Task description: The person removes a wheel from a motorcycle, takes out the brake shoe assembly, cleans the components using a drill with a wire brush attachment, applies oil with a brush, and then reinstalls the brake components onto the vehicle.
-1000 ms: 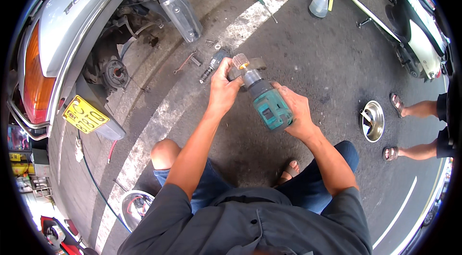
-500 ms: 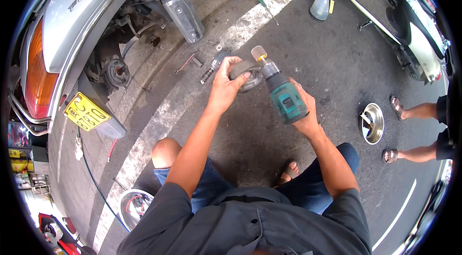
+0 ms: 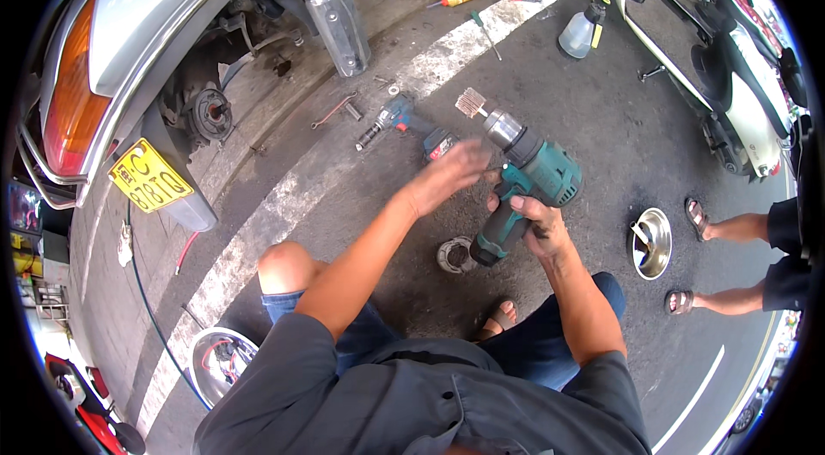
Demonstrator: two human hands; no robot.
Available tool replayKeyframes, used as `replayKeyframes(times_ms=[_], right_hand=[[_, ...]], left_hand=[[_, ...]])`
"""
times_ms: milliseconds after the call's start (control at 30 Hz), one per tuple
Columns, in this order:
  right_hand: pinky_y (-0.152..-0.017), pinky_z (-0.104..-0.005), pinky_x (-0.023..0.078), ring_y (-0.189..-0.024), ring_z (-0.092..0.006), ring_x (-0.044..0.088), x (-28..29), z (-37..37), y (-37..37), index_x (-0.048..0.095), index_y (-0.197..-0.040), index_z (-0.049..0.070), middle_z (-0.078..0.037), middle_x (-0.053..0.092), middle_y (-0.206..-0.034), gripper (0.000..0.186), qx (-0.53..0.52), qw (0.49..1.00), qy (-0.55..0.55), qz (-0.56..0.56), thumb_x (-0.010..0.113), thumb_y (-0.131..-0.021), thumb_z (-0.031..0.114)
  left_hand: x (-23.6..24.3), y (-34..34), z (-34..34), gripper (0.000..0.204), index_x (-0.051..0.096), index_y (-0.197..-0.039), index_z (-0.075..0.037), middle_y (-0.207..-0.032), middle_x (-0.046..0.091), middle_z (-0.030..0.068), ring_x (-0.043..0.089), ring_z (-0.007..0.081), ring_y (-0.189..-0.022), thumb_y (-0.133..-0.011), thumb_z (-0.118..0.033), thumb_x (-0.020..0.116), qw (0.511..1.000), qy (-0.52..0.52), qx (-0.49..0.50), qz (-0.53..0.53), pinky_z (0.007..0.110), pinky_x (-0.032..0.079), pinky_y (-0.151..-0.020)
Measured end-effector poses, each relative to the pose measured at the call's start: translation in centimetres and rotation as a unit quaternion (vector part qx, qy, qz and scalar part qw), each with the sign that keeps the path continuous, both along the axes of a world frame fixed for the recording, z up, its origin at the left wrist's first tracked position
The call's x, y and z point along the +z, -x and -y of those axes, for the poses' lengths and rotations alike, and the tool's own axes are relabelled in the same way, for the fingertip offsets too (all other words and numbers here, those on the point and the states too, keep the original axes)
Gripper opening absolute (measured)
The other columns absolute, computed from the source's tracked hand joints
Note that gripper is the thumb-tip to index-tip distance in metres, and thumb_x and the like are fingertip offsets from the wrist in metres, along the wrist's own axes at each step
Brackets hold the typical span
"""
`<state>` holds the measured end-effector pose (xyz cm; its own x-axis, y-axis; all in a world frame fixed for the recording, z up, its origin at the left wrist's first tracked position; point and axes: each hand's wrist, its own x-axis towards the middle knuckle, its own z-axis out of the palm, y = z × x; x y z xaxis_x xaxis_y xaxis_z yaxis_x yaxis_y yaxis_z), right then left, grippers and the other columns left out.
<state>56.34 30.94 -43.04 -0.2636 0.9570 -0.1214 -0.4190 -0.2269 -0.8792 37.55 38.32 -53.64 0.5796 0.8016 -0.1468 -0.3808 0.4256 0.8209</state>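
Observation:
My right hand (image 3: 540, 227) grips the handle of a teal-and-black cordless drill (image 3: 550, 170), turned on its side, with a wheel-shaped bit (image 3: 471, 103) in its chuck. My left hand (image 3: 455, 164) is beside the drill's front end, its fingers smeared by motion; whether it touches the drill I cannot tell. Below, a round grey metal part (image 3: 444, 256) rests on the asphalt between my knees. Behind my left hand lies a second power tool (image 3: 400, 117) with a socket attached, and left of it a wrench (image 3: 333, 109) and small metal parts.
A silver scooter (image 3: 120, 34) with its hub exposed stands left, a white scooter (image 3: 748, 103) upper right. A person's sandalled foot (image 3: 696, 219) is at right, beside a steel bowl (image 3: 660, 240). A spray bottle (image 3: 577, 32), cans and rags lie ahead. A basin (image 3: 210, 360) sits lower left.
The round part left my left hand and now lies on the ground. My left hand moved right and is blurred. My right hand has turned the drill over, showing its handle.

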Motion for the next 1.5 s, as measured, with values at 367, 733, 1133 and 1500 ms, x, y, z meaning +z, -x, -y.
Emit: replayKeyframes(times_ms=[367, 733, 1133, 1500], right_hand=[[-0.075, -0.0352, 0.052, -0.077, -0.0199, 0.063, -2.4, 0.1, 2.5, 0.053, -0.120, 0.002, -0.012, 0.064, -0.104, 0.050, 0.069, 0.970, 0.143, -0.182, 0.071, -0.076, 0.020], [-0.080, -0.0359, 0.056, -0.088, -0.0231, 0.066, -2.6, 1.0, 3.0, 0.054, -0.118, 0.001, -0.011, 0.065, -0.097, 0.052, 0.034, 0.964, 0.213, -0.157, 0.071, -0.087, 0.038], [-0.075, -0.0307, 0.045, -0.072, -0.0117, 0.053, 0.0, 1.5, 4.6, 0.057, -0.113, 0.005, 0.000, 0.058, -0.090, 0.045, 0.130, 0.922, 0.189, -0.310, 0.077, -0.077, 0.024], [-0.075, -0.0318, 0.045, -0.074, -0.0120, 0.053, -2.8, 1.5, 7.0, 0.054, -0.109, 0.010, 0.002, 0.055, -0.088, 0.037, 0.120, 0.917, 0.238, -0.297, 0.074, -0.080, 0.022]], left_hand=[[7.9, -0.5, -1.3, 0.032, 0.058, -0.105, -0.003, -0.114, 0.061, 0.0189, 0.054, 0.0378, -0.118, -0.097, -0.033, 0.048, 0.916, 0.043, 0.142, 0.374, 0.052, 0.038, -0.109], [7.7, 0.0, -0.6, 0.025, 0.058, -0.108, -0.004, -0.097, 0.065, 0.0112, 0.061, 0.0268, -0.100, -0.095, -0.025, 0.057, 0.924, 0.014, 0.194, 0.329, 0.047, 0.043, -0.104], [11.5, -1.1, 0.2, 0.014, 0.058, -0.087, -0.007, -0.080, 0.065, 0.0089, 0.063, 0.0278, -0.095, -0.081, -0.012, 0.069, 0.961, -0.128, 0.128, 0.211, 0.045, 0.036, -0.108], [9.4, 1.3, 0.2, 0.016, 0.056, -0.087, -0.007, -0.079, 0.065, 0.0083, 0.066, 0.0242, -0.087, -0.081, -0.012, 0.071, 0.966, -0.120, 0.168, 0.157, 0.041, 0.039, -0.107]])
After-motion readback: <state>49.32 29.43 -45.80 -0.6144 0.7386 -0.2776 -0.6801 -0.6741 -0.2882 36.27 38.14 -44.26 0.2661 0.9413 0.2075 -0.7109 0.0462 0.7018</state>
